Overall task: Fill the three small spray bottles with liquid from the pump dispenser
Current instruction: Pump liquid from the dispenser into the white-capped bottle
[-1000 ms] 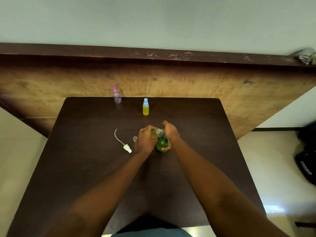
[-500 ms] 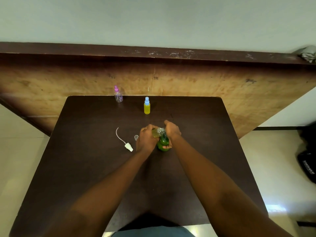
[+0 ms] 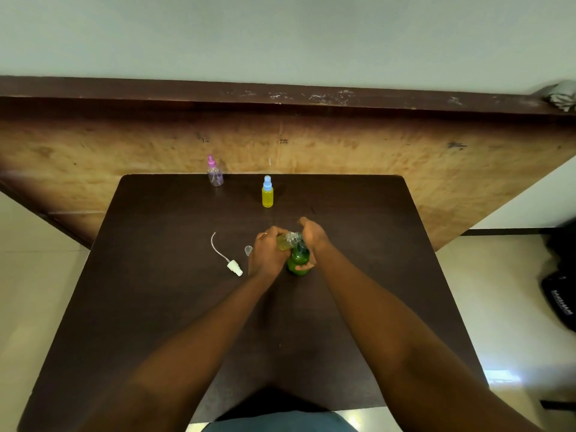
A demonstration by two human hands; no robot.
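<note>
Three small spray bottles are in view: one with a pink cap (image 3: pixel 214 173) and a clear body, one with a blue cap (image 3: pixel 267 193) and yellow liquid inside, and one uncapped bottle (image 3: pixel 286 241) with yellowish liquid, lying tilted in the left hand (image 3: pixel 266 255). There is one green pump dispenser (image 3: pixel 298 260), gripped by the right hand (image 3: pixel 311 236). One white spray head with its thin dip tube (image 3: pixel 227 258) lies loose on the desk (image 3: pixel 156 275), and one small clear cap (image 3: pixel 248 250) stands beside it. Two hands and two bare forearms are visible. One desk carries everything. One grey crumpled cloth (image 3: pixel 561 95) sits on the one ledge behind.
</note>
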